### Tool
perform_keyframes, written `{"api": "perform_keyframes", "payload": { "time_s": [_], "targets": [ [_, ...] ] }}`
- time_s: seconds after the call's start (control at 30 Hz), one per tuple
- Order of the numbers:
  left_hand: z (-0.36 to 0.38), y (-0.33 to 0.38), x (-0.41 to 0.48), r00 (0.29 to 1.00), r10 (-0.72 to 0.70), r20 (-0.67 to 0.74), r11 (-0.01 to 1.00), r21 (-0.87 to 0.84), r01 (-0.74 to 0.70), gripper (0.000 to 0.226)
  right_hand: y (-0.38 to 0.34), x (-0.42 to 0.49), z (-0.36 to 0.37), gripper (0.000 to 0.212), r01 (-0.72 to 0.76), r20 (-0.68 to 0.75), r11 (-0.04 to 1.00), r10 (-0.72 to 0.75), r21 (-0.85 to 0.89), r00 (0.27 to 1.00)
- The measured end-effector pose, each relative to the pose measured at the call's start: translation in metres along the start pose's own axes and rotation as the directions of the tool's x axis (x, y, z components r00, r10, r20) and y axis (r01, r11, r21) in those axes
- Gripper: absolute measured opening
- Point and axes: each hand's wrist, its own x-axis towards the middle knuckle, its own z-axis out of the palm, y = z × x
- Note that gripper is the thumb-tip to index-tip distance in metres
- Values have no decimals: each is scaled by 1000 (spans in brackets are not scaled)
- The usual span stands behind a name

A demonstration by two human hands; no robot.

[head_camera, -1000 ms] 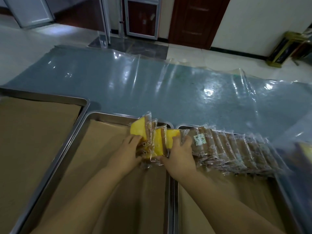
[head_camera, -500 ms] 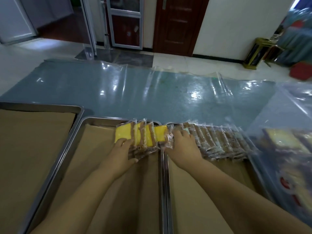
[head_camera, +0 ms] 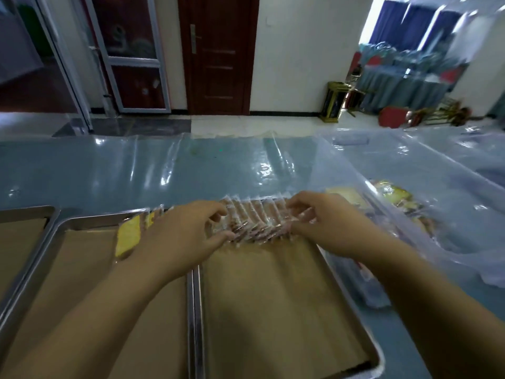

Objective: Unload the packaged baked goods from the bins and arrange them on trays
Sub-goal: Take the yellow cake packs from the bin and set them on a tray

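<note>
Here a long table [head_camera: 109,173] runs across the view, covered in blue cloth under a clear, wrinkled plastic sheet that catches the light. Beyond its far edge lies pale tiled floor, then a white wall with a dark wooden door [head_camera: 221,56], an aluminium-framed glass door [head_camera: 131,50] to the left, and blue curtains [head_camera: 410,20] with a red chair [head_camera: 390,117] off to the right.

Three metal trays lined with brown paper sit side by side at the near edge: the left tray [head_camera: 19,236], the middle tray [head_camera: 82,255] and the right tray [head_camera: 273,310]. The rims of the last two touch. A row of brown packets [head_camera: 257,222] stands on edge along the far rim of the right tray. The left hand [head_camera: 188,231] pinches its left end between thumb and curled fingers, and the right hand [head_camera: 325,222] curls over its right end. Yellow cake packets [head_camera: 128,236] lean in the far right corner of the middle tray, just beside the left wrist.

A clear plastic bin [head_camera: 410,170] stands just right of the right tray, with more packets inside it, blurred. Most of the paper in all three trays lies bare, and a broad band of table stays open between the trays' far rims and the table's far edge.
</note>
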Motion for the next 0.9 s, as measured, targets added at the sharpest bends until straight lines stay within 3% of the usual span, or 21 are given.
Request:
{"api": "perform_keyframes", "payload": {
  "time_s": [0.3,0.47,0.77,0.9],
  "targets": [
    [24,184,19,993,116,2,993,-34,-116,32,105,-82,-121,25,58,-63,997,-55,59,997],
    [51,245,38,990,141,28,990,-18,-141,33,166,-94,-157,18,35,-82,998,-30,52,996],
    [86,276,116,977,191,100,975,94,-200,29,261,-40,-177,26,-155,-13,984,154,-89,988],
    [113,275,168,958,185,220,963,153,-222,29,294,1,-173,31,-235,30,953,245,-192,969]
  ]
}}
